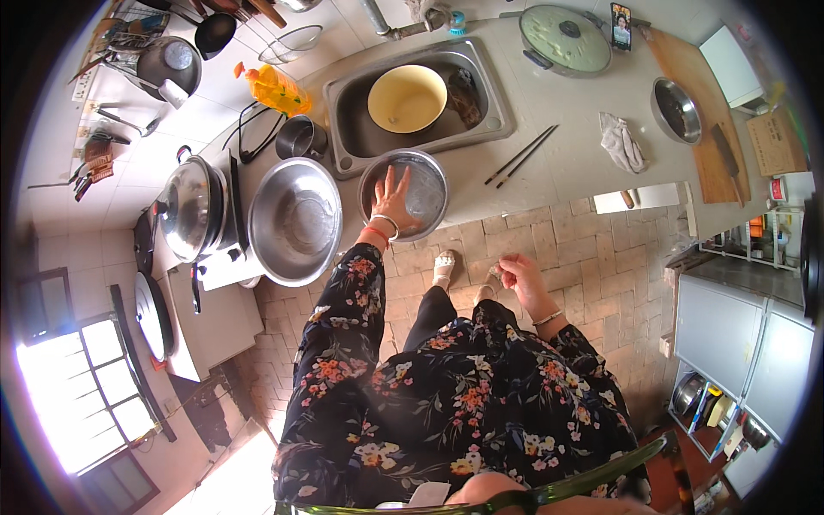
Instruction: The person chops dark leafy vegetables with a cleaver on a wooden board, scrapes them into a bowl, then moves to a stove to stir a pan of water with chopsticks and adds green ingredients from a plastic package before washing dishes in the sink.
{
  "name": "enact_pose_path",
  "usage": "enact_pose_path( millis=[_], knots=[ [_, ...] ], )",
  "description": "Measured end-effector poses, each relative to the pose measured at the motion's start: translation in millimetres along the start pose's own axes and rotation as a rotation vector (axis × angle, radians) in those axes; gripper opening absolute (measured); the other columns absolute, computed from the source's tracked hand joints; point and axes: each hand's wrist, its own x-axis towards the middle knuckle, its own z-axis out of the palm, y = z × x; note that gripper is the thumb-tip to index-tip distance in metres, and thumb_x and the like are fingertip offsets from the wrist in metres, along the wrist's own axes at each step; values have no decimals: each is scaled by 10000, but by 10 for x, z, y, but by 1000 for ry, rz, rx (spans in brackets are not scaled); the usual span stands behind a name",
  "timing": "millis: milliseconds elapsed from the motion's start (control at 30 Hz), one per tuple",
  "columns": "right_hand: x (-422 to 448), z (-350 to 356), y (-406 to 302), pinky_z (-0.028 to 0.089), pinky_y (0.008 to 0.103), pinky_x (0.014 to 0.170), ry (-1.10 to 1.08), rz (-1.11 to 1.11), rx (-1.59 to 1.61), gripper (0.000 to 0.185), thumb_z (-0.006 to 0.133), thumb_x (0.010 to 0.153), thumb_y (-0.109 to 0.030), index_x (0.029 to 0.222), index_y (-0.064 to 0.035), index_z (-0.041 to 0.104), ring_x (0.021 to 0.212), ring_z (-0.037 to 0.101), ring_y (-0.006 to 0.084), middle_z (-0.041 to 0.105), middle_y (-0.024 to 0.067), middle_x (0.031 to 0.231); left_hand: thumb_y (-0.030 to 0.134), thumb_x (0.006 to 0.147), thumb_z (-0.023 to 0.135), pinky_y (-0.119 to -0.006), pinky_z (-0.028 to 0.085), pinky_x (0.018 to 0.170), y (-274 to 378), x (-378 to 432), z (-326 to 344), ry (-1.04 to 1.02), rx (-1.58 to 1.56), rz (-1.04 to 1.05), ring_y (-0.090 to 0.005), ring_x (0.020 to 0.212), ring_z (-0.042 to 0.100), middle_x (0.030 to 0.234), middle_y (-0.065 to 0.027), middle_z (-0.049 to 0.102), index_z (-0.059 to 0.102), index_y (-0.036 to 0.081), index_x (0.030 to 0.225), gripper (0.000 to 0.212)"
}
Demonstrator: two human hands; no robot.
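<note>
My left hand (394,205) reaches over a metal basin (438,193), its fingers spread and nothing gripped in them; whether it touches the inside cannot be told. My right hand (520,277) hangs over the floor near my body, fingers curled, with no object visible in it. Left of the basin stands a larger metal basin (270,219). Behind it, a yellow enamel bowl (407,96) sits in the steel sink (492,132), beside a dark brown item (465,100). A pair of chopsticks (523,156) lies on the counter to the right.
A lidded pan (566,42), a grey cloth (621,143), a metal bowl (676,111) and a cleaver (727,151) on a wooden board (705,174) are on the right. A metal cup (301,137), a yellow bottle (277,89) and a lidded pot (190,209) stand left.
</note>
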Motion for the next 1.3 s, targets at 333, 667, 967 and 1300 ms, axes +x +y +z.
enact_pose_path(
  millis=[333, 667, 967, 1300],
  knots=[
    [135, 46, -35, 411, 198, 491, 29, 26, -17, 114, 602, 871, -143, 902, -34, 586, 521, 512, 65, 637, 47, 766, 97, 665, 696, -447, 519, 886, 115, 183, 162, -61, -41, 7, -391, 1239, 404, 1350, -148, 334, 363, 240, 1361, 785],
    [371, 574, -226, 419, 203, 482, 66, -18, -66, 144, 612, 859, -133, 926, -7, 589, 532, 521, 71, 640, 59, 767, 77, 723, 659, -465, 475, 927, 162, 60, 34, -94, -35, 63, -399, 1239, 381, 1326, -159, 359, 382, 197, 1357, 702],
    [640, 1415, -270, 512, 273, 564, 4, 18, -253, 418, 663, 847, -239, 1141, 15, 510, 714, 644, 184, 633, 104, 978, 137, 719, 687, -451, 423, 830, -504, -231, 386, 516, -297, 428, -334, 955, 527, 1004, -144, 571, 623, 50, 867, 183],
    [1349, 1607, 109, 479, 359, 382, 234, -79, -332, 131, 583, 772, -78, 779, 45, 539, 455, 566, 269, 560, 124, 650, 238, 772, 691, -396, 482, 742, -932, -279, 191, 542, -770, 370, -310, 783, 610, 826, -157, 632, 663, 38, 818, 207]
  ],
)
